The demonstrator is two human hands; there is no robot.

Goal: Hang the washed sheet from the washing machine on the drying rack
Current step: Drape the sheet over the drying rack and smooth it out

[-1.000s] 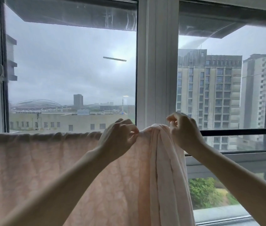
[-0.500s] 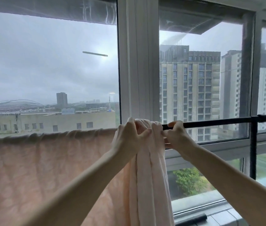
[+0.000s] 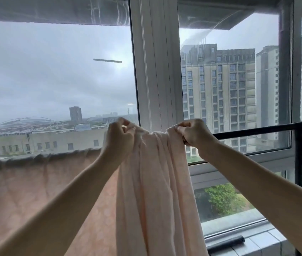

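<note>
A pale pink sheet [image 3: 35, 183] hangs over the black bar of the drying rack [image 3: 257, 130] in front of the window. On the left it lies spread flat along the bar; in the middle it hangs bunched in long folds. My left hand [image 3: 118, 139] grips the top of the bunched part at its left. My right hand [image 3: 194, 133] pinches the sheet's right edge where it sits on the bar. Right of that hand the bar is bare up to a joint and a black upright [image 3: 299, 156].
A large window with a white centre post [image 3: 155, 71] stands just behind the rack. A tiled sill [image 3: 264, 241] with a dark bar on it runs along the lower right. Tall buildings and trees show outside.
My hands have moved apart along the bar, widening the bunched top of the sheet. The camera has swung further right, bringing more of the bare bar and its upright into view.
</note>
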